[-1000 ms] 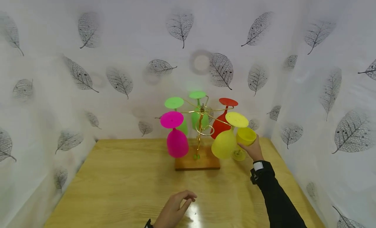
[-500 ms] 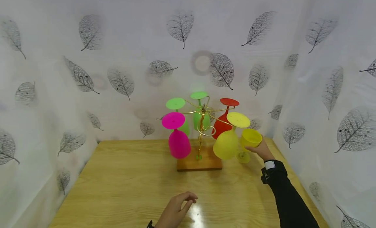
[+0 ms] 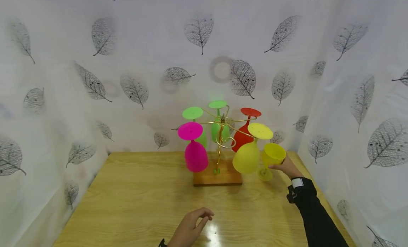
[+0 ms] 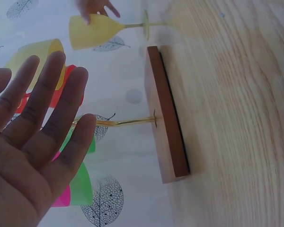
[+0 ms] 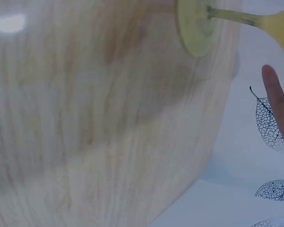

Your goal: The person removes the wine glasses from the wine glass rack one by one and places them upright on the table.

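At the right of the table, my right hand (image 3: 287,166) holds a yellow plastic wine glass (image 3: 273,154) by its bowl, thumb in front. The glass stands upright, mouth up, its foot at or just above the tabletop; I cannot tell which. Beside it is a gold wire glass rack (image 3: 220,141) on a wooden base (image 3: 217,178). Upside down on the rack hang a yellow glass (image 3: 247,158), a red glass (image 3: 243,135), a magenta glass (image 3: 196,156) and green glasses (image 3: 220,128). My left hand (image 3: 189,225) hovers near the front, fingers relaxed, holding nothing.
The wood-grain table (image 3: 134,194) reaches back to a white curtain (image 3: 153,38) printed with dark leaves. The curtain also closes off both sides. A gold ring (image 3: 226,142) sticks out from the front of the rack's post.
My right hand has carried the yellow wine glass slightly right, away from the rack, and then lowered it a little. The left hand stays almost where it was.
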Available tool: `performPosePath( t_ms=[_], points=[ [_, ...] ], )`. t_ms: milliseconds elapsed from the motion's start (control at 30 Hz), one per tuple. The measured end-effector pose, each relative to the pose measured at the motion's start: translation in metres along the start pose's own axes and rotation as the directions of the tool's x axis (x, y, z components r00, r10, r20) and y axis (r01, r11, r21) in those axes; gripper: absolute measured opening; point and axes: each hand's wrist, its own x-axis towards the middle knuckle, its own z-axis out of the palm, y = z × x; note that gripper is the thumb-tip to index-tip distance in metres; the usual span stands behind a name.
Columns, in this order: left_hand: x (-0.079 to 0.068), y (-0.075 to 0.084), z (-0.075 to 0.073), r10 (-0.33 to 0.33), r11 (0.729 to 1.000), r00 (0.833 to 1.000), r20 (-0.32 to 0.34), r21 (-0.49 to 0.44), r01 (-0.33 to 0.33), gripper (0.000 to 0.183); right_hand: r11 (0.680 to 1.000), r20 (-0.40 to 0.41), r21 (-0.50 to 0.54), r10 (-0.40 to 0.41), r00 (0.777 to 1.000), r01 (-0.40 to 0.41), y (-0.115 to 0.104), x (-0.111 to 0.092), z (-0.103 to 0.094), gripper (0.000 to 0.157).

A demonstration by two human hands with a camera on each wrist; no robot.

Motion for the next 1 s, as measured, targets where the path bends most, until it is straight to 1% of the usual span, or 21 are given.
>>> performPosePath(
  t_ms=[67,100,133,200,267,300,333,400,433,500,533,567,633,667,733,767,833,867,900,967,1000],
  points=[
    [-0.001,0.000,0.001,0.022,0.999,1.000,-0.020,0.023,-0.022,0.021,0.999,-0.026,-0.017,0.041,0.999,-0.041,-0.002,-0.007,0.002,0.084],
    [-0.002,0.001,0.002,0.035,0.999,0.999,-0.031,0.038,-0.034,0.020,0.997,-0.054,-0.021,0.068,0.996,-0.069,-0.005,-0.013,0.003,0.092],
    [-0.002,0.001,0.002,0.048,0.997,0.998,-0.042,0.055,-0.045,0.019,0.995,-0.093,-0.022,0.092,0.991,-0.094,-0.008,-0.020,0.005,0.098],
    [-0.004,0.001,0.003,0.068,0.992,0.995,-0.069,0.111,-0.060,0.018,0.990,-0.190,-0.017,0.137,0.972,-0.143,-0.017,-0.040,0.011,0.106],
    [-0.007,0.002,0.003,0.073,0.983,0.992,-0.101,0.173,-0.055,0.017,0.989,-0.324,-0.029,0.128,0.937,-0.146,-0.030,-0.064,0.021,0.108],
    [-0.008,0.002,0.002,0.070,0.979,0.991,-0.114,0.196,-0.047,0.017,0.991,-0.398,-0.038,0.100,0.912,-0.126,-0.039,-0.076,0.028,0.107],
    [-0.009,0.002,0.001,0.065,0.975,0.990,-0.127,0.218,-0.036,0.018,0.993,-0.467,-0.046,0.074,0.881,-0.108,-0.048,-0.088,0.036,0.105],
    [-0.010,0.003,-0.003,0.062,0.967,0.986,-0.154,0.252,-0.022,0.018,0.993,-0.582,-0.107,-0.021,0.813,-0.051,-0.071,-0.113,0.055,0.100],
    [-0.010,0.004,-0.005,0.067,0.965,0.984,-0.166,0.261,-0.021,0.018,0.989,-0.615,-0.150,-0.083,0.784,-0.013,-0.083,-0.125,0.065,0.097],
    [-0.009,0.007,-0.008,0.086,0.963,0.979,-0.186,0.269,-0.034,0.018,0.966,-0.636,-0.247,-0.220,0.740,0.074,-0.105,-0.146,0.083,0.090],
    [-0.008,0.008,-0.009,0.092,0.962,0.976,-0.196,0.271,-0.036,0.017,0.946,-0.625,-0.295,-0.295,0.723,0.132,-0.115,-0.154,0.091,0.084],
    [-0.007,0.009,-0.010,0.097,0.962,0.974,-0.203,0.269,-0.040,0.017,0.915,-0.602,-0.349,-0.384,0.700,0.202,-0.122,-0.160,0.098,0.076],
    [-0.005,0.011,-0.011,0.098,0.965,0.973,-0.209,0.260,-0.041,0.017,0.850,-0.533,-0.400,-0.521,0.667,0.344,-0.131,-0.166,0.109,0.063],
    [-0.005,0.012,-0.011,0.096,0.967,0.974,-0.207,0.250,-0.042,0.017,0.821,-0.500,-0.401,-0.568,0.654,0.407,-0.133,-0.166,0.114,0.058],
    [-0.003,0.012,-0.011,0.081,0.972,0.976,-0.201,0.232,-0.033,0.017,0.769,-0.435,-0.387,-0.639,0.635,0.509,-0.134,-0.162,0.123,0.055],
    [-0.002,0.012,-0.011,0.083,0.973,0.977,-0.198,0.229,-0.037,0.018,0.756,-0.401,-0.374,-0.654,0.641,0.537,-0.134,-0.159,0.129,0.056],
    [0.001,0.012,-0.011,0.088,0.972,0.978,-0.191,0.230,-0.043,0.018,0.748,-0.327,-0.347,-0.662,0.674,0.566,-0.135,-0.151,0.140,0.062],
    [0.002,0.012,-0.011,0.096,0.970,0.977,-0.193,0.239,-0.048,0.018,0.750,-0.289,-0.340,-0.658,0.696,0.567,-0.137,-0.148,0.145,0.066],
    [0.005,0.011,-0.012,0.104,0.965,0.975,-0.194,0.256,-0.052,0.019,0.758,-0.251,-0.341,-0.643,0.723,0.556,-0.138,-0.144,0.150,0.070],
    [0.012,0.011,-0.017,0.144,0.946,0.965,-0.219,0.317,-0.069,0.021,0.765,-0.170,-0.347,-0.621,0.765,0.543,-0.141,-0.135,0.159,0.075],
    [0.017,0.011,-0.021,0.186,0.927,0.952,-0.242,0.365,-0.088,0.023,0.765,-0.131,-0.352,-0.610,0.781,0.539,-0.142,-0.130,0.162,0.075]
  ],
)
